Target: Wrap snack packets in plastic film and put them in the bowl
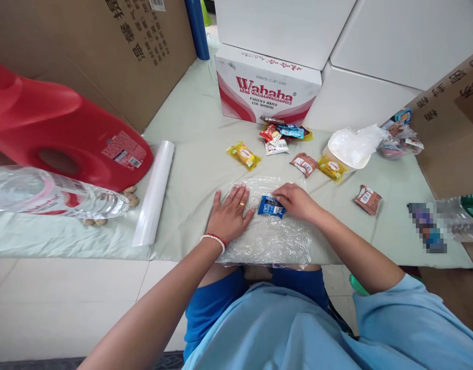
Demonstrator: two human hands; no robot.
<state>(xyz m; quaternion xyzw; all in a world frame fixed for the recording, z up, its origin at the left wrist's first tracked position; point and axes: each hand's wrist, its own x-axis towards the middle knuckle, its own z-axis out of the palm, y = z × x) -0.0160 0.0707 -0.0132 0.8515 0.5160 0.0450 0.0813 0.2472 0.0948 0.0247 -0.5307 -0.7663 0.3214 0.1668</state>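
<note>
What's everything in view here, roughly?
Tablecloth: one, pale green, centre
Plastic sheet: one, clear, front centre
Small packet: one, blue, on sheet
Loose packets: two yellow, two brown, on tablecloth
Wahaha carton: one, white-red, back
Packet pile: one, mixed colours, before carton
Tub: one, white, right
Filled bag: one, clear, right of tub
Roll: one, white, left
Jug: one, red, far left
Bottles: two, clear, both ends
Likely walnuts: several, brown, left
Boxes: several, white, back
Cardboard: two, brown, either side
Left hand: one, on sheet
Right hand: one, at small packet

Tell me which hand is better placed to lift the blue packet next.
Probably the right hand: its fingertips are at the upper right of the blue packet, while the left hand lies flat on the clear plastic, apart from the packet.
</note>
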